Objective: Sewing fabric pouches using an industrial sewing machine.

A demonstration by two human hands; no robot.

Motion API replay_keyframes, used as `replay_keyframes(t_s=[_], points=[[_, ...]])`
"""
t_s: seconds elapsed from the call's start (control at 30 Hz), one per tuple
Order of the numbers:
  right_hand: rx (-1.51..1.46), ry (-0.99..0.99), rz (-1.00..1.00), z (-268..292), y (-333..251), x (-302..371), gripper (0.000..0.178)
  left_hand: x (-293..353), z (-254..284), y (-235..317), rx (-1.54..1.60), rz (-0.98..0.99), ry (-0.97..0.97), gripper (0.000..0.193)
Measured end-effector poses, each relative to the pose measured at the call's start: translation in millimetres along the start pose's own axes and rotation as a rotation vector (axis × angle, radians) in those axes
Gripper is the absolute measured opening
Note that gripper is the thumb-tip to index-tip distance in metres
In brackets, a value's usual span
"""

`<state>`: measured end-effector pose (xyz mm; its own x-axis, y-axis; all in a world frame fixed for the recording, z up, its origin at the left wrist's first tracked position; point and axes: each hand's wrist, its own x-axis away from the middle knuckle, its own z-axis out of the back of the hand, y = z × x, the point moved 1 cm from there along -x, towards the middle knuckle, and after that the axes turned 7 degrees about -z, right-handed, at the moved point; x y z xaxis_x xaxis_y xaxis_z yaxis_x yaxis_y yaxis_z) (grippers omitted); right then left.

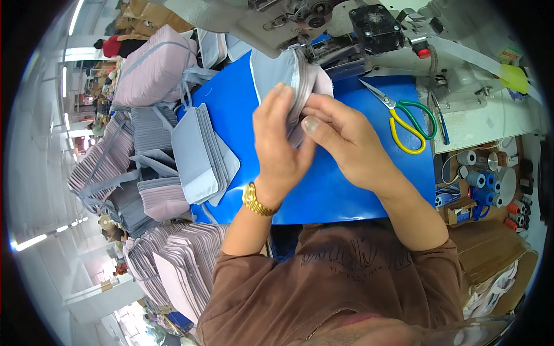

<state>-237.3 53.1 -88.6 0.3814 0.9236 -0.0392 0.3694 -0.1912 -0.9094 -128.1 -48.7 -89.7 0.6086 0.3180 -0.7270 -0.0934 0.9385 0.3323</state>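
A grey and pink fabric piece (276, 68) with a raised, layered edge strip stands curved below the sewing machine's head (323, 34). Along its left side my left hand (281, 135) is closed about the fabric, fingers pointing away from me and thumb on the near side. My right hand (340, 135) pinches the same piece from the right, with thumb and bent fingers close to the left hand. The lower part of the fabric is partly hidden between both hands.
Scissors (398, 109) with green and yellow handles lie right of my hands on the blue work surface (346, 199). Grey fabric panels (199, 153) are stacked at the left, beside tied bundles (153, 69). Thread spools (476, 179) stand at the far right.
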Motion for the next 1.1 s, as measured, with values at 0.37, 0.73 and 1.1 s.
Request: replay_keyframes(t_s=[0.37,0.73,1.1], points=[[0.421,0.171,-0.093,27.8,-8.6,-15.1,0.038,-35.2,13.1,-16.4,-0.331,-0.56,-0.185,0.048],[0.274,0.154,-0.192,21.6,14.2,-21.8,0.037,-47.2,31.9,-7.6,-0.451,-0.639,-0.275,0.04],[0.11,0.064,-0.21,6.9,55.6,-33.8,0.036,-36.7,14.1,0.8,-0.287,-0.399,-0.412,0.034]])
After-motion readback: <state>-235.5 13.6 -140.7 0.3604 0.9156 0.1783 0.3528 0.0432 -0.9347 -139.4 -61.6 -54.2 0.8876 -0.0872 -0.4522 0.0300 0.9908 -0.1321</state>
